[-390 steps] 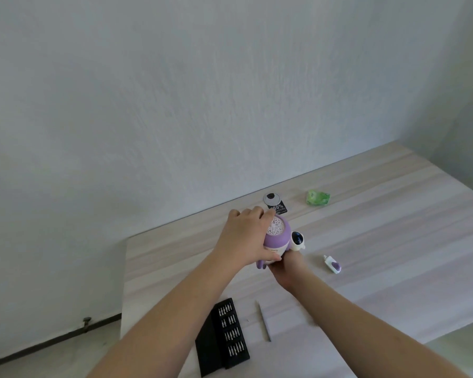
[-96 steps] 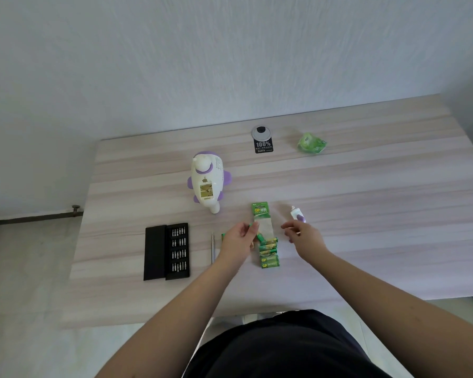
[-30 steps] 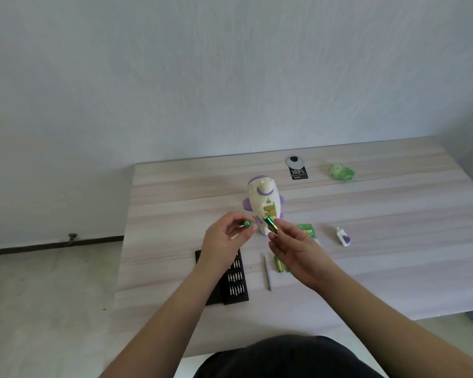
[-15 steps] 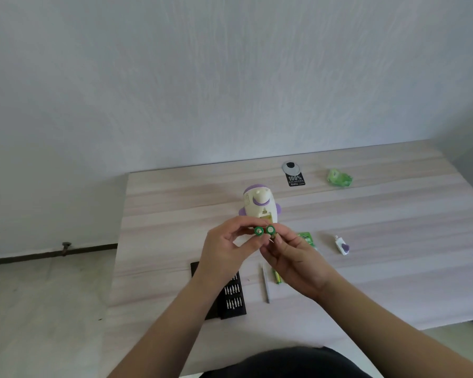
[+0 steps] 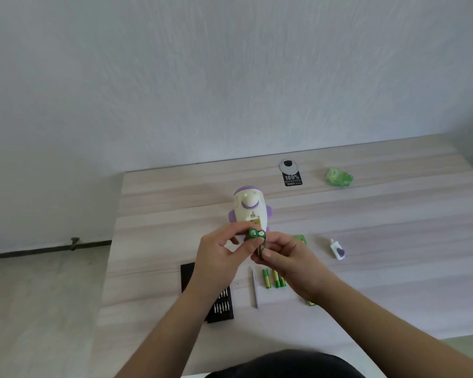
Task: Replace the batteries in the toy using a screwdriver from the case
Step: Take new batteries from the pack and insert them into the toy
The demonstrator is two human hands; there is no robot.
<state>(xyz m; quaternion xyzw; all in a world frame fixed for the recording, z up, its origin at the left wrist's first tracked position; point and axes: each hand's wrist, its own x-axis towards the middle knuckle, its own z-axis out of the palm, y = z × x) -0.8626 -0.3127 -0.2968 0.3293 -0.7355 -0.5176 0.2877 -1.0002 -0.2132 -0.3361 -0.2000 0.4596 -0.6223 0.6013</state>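
1. left hand (image 5: 219,255) raised above the table (image 5: 393,227), fingers curled, pinching one green battery (image 5: 253,233) end-on toward the camera.
2. right hand (image 5: 287,259) just beside it, fingers curled, pinching a second green battery (image 5: 261,241); the two batteries sit side by side, touching or nearly so.
3. toy (image 5: 249,207), white with purple trim, lies on the table just beyond the hands; its battery compartment (image 5: 256,221) is open, facing up, partly hidden behind the fingers.
4. three loose batteries (image 5: 274,279) lie on the table under the right wrist, side by side.
5. screwdriver (image 5: 255,287), thin and pale, lies flat just left of the loose batteries, untouched.
6. bit case (image 5: 221,304), black and open, rows of bits showing, sits on the table under the left forearm, partly hidden.
7. small white-and-purple cover (image 5: 337,251) rests on the table to the right of the hands, well apart from the toy.
8. green battery packaging (image 5: 299,238) peeks out behind the right hand.
9. far edge of table: a crumpled green wrapper (image 5: 339,177), a black tag (image 5: 292,179) and a round grey grommet (image 5: 288,165).
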